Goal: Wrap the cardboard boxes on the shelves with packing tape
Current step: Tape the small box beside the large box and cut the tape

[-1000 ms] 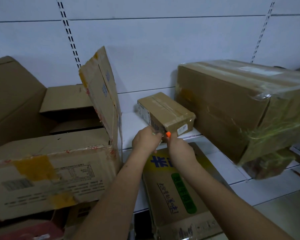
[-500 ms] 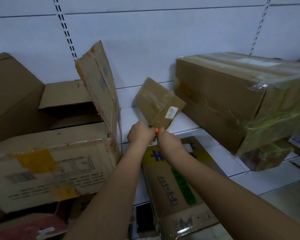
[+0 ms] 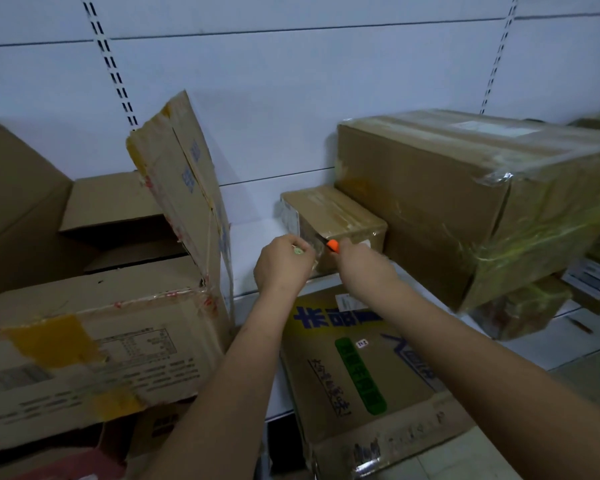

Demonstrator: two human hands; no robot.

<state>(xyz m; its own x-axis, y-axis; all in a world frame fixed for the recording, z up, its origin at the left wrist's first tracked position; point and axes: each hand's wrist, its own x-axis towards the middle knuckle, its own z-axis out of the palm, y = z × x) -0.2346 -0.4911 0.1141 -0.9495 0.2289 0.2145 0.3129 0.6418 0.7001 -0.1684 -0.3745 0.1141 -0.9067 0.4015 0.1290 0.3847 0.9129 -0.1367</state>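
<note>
The small cardboard box (image 3: 333,220) is back flat on the white shelf (image 3: 253,237), no longer tipped up as 0.5 s ago. The left hand (image 3: 283,265) pinches the tape end; the right hand (image 3: 364,268) grips an orange cutter (image 3: 332,244), likely trimming this wrap.

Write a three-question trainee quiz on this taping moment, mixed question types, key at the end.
1. True or false: the small box sits on the shelf beside the big wrapped box.
2. Which hand holds the orange cutter? A) left B) right
3. Fill in: the left hand pinches a strip of clear ____ at the small box's near corner.

Key: 1 true. 2 B, the right hand. 3 tape.
</note>
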